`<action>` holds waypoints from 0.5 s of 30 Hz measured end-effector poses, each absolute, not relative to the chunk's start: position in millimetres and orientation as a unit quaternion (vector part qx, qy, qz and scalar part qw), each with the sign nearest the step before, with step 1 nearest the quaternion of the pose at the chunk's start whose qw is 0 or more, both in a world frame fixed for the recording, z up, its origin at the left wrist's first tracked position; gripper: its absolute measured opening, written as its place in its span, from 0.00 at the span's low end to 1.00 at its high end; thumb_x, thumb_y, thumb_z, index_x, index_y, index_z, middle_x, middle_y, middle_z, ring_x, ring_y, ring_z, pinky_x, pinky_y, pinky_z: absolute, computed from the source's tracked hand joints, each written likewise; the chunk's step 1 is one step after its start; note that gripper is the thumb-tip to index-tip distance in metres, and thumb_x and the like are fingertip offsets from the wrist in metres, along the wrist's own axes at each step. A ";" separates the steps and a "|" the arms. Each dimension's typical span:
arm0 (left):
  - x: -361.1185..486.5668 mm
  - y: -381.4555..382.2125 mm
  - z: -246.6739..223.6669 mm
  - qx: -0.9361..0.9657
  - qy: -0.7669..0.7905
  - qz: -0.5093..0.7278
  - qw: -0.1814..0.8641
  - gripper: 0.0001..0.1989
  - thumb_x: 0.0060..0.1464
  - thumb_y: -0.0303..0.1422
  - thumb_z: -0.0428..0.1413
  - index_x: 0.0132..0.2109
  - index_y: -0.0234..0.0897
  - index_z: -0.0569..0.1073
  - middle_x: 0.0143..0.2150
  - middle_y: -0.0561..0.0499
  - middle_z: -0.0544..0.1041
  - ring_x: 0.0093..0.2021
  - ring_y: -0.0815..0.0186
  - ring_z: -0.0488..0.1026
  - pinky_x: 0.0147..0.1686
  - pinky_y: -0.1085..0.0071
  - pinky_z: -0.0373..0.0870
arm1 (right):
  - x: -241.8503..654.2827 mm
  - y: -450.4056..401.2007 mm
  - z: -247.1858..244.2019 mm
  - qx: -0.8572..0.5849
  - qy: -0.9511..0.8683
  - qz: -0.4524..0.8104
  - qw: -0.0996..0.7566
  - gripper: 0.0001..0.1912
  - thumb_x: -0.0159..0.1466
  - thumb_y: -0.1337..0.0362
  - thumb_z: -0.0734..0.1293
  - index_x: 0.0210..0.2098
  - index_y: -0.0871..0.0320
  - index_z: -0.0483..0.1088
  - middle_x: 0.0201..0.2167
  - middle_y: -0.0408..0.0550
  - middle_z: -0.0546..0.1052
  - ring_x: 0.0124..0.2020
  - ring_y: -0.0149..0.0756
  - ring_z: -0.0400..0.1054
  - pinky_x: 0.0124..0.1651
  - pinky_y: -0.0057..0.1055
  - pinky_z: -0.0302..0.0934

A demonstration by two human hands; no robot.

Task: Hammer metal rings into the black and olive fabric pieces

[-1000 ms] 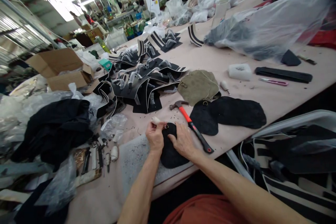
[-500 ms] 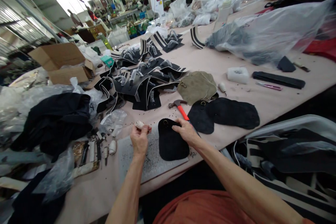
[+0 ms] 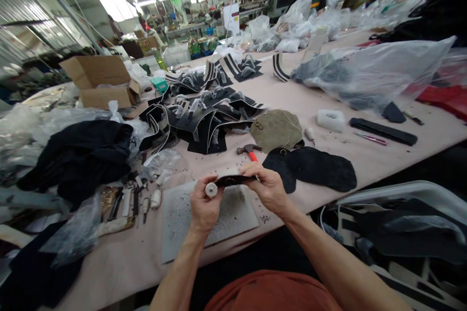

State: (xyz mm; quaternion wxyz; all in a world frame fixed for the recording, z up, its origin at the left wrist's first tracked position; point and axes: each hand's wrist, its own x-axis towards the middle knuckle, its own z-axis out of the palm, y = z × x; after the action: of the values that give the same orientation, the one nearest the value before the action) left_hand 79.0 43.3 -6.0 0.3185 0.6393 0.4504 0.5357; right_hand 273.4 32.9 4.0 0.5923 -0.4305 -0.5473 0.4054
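Beyond the hammer (image 3: 249,150), its head dull metal, a drab cloth stack (image 3: 276,129) is lying matt and creased. Right of the hammer, black cloth pieces (image 3: 323,168) are looking soft and matt. Left of it, the cardboard box (image 3: 100,82) is showing matt brown; far right, a clear plastic bag (image 3: 383,70) is shining, wrinkled.

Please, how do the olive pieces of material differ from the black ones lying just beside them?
The olive pieces are stacked compactly, while the black pieces spread out to the right. The olive pieces lie farther from the person; the black pieces lie nearer. Both lie on the table and show a small metal fitting.
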 end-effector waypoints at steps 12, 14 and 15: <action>72.4 10.7 12.7 0.874 0.168 0.447 -0.091 0.08 0.61 0.24 0.53 0.45 0.37 0.74 0.42 0.45 0.82 0.53 0.59 0.78 0.60 0.57 0.71 | 250.3 10.6 -2.9 -0.376 -0.413 0.406 0.723 0.03 0.58 0.65 0.74 0.29 0.52 0.75 0.44 0.47 0.76 0.48 0.38 0.69 0.54 0.39 0.63; 71.3 10.8 14.3 0.877 0.161 0.438 -0.114 0.08 0.60 0.24 0.54 0.45 0.39 0.74 0.43 0.47 0.82 0.53 0.60 0.79 0.60 0.57 0.72 | 248.0 8.9 -4.5 -0.384 -0.374 0.437 0.723 0.07 0.55 0.62 0.75 0.27 0.53 0.73 0.43 0.48 0.75 0.46 0.39 0.70 0.51 0.39 0.65; 70.8 11.0 15.5 0.880 0.157 0.431 -0.125 0.09 0.60 0.24 0.55 0.45 0.40 0.74 0.43 0.48 0.83 0.52 0.60 0.79 0.60 0.57 0.72 | 247.5 8.1 -5.6 -0.387 -0.358 0.450 0.721 0.09 0.53 0.61 0.76 0.27 0.54 0.72 0.43 0.48 0.75 0.45 0.39 0.70 0.51 0.40 0.65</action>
State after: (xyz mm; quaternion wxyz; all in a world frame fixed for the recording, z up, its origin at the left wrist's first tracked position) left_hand 70.8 11.0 15.5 -0.1254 0.8797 0.1569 0.4310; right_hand 247.5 8.1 -5.6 0.7210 -0.3870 -0.3575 0.4501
